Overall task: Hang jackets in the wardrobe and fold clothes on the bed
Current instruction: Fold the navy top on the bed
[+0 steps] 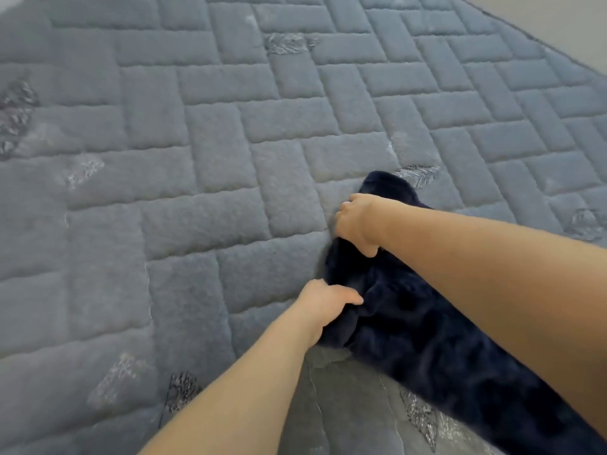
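A dark navy fleecy garment [427, 339] lies bunched on the grey quilted bed [197, 159], stretching from the middle toward the lower right corner. My left hand [328, 307] grips its near left edge, fingers curled into the cloth. My right hand [358, 221] grips the far end of the garment, knuckles up, with a dark fold showing beyond it. My right forearm crosses over the garment and hides part of it.
The bed cover has a brick-like stitched pattern with scattered silvery leaf motifs [289, 42]. The bed's far right edge [542, 44] runs diagonally, with pale floor [565, 21] beyond it at the top right.
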